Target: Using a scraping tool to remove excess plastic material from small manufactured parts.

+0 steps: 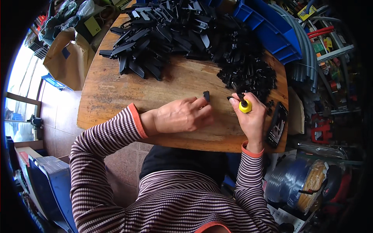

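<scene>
Over the table's near half, my left hand [185, 115] is closed, pinching a small black plastic part [206, 96] that sticks up past its fingertips. To its right, my right hand [250, 116] is wrapped round a yellow-and-black hand tool [245, 106]; its exact kind does not show. A small dark piece [230, 98] also shows at the thumb and fingertips of that hand. The two hands are apart. Beyond my right hand lies a heap of small black plastic pieces [248, 73]. A larger pile of long black plastic parts [155, 35] covers the far side.
The worn wooden table [112, 91] bears all this. A black phone [277, 124] lies at its right edge. Blue plastic bins [268, 29] stand at the back right, beside grey tubing [309, 64]. A brown paper bag [70, 58] is at the far left.
</scene>
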Available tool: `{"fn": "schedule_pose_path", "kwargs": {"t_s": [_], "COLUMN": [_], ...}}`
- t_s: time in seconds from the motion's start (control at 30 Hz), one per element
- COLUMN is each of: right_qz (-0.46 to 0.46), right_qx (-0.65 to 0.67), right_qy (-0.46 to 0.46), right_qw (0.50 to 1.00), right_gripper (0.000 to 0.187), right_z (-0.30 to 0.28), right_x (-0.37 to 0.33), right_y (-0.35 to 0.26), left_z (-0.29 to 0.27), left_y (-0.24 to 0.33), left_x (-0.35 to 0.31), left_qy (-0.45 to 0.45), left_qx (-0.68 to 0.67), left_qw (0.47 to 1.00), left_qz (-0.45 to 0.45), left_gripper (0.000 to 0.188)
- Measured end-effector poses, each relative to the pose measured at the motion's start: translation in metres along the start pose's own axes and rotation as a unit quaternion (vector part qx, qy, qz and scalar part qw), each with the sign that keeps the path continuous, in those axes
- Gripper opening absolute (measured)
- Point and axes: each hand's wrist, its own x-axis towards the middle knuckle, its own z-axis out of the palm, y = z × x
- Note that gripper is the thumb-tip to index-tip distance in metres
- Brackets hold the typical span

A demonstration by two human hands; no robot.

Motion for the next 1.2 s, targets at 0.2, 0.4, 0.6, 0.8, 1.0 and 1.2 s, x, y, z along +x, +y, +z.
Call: {"fn": "schedule_pose_path", "kwargs": {"t_s": [0.2,0.4,0.6,0.8,1.0,1.2], "right_qz": [0.026,0.004,-0.003,-0.015,-0.075,-0.097], "right_qx": [-0.001,0.008,0.000,-0.039,-0.091,-0.142], "right_qy": [0.008,0.011,-0.006,-0.025,-0.065,-0.121], "right_qw": [1.000,1.000,1.000,0.999,0.991,0.978], "right_gripper": [0.014,0.012,0.015,0.017,0.018,0.015], "right_z": [0.000,0.007,0.006,0.005,0.012,0.006], "right_x": [0.001,0.004,0.004,0.000,-0.003,0.004], "right_y": [-0.004,-0.004,-0.002,-0.003,-0.002,-0.006], "left_z": [-0.012,0.009,0.019,0.010,0.012,0.010], "left_y": [0.003,0.013,0.019,0.021,0.025,0.025], "left_x": [-0.014,0.000,0.024,0.023,0.023,0.023], "left_qy": [-0.048,0.046,0.020,0.035,0.011,-0.033], "left_qx": [-0.061,-0.082,-0.108,-0.073,-0.088,-0.138], "left_qw": [0.995,0.989,0.993,0.997,0.996,0.990], "left_qz": [-0.068,-0.118,-0.041,-0.020,-0.012,-0.016], "left_gripper": [0.025,0.028,0.031,0.031,0.031,0.031]}}
